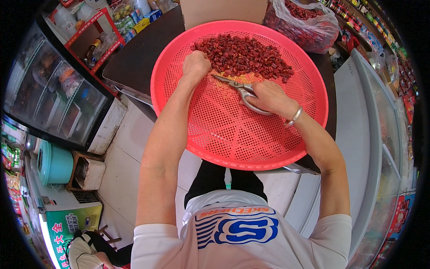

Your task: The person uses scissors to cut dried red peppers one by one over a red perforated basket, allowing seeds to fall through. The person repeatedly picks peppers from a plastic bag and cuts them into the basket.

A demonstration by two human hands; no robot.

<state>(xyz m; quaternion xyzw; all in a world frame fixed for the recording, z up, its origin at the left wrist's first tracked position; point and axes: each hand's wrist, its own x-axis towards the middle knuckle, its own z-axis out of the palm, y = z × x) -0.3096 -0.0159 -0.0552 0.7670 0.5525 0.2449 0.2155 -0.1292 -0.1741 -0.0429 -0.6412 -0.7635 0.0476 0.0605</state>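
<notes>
A round red plastic mesh tray (pixel 235 144) lies before me on a dark table. Cut dried red chili pieces (pixel 242 55) are heaped in its far part, with pale yellow seeds (pixel 231 80) scattered just below the heap. My left hand (pixel 197 65) is curled closed at the left edge of the heap; whether it holds a chili is hidden by the fingers. My right hand (pixel 272 97) grips metal scissors (pixel 240 85) by the handles. The blades point left towards my left hand and look slightly parted.
Behind the tray stands a cardboard box (pixel 223 11). An open plastic bag of dried red chilies (pixel 302 28) rests at the table's far right. A glass-topped freezer (pixel 356 117) is at the right, a glass-door cooler (pixel 57 84) at the left. Another person (pixel 87 252) is at the lower left.
</notes>
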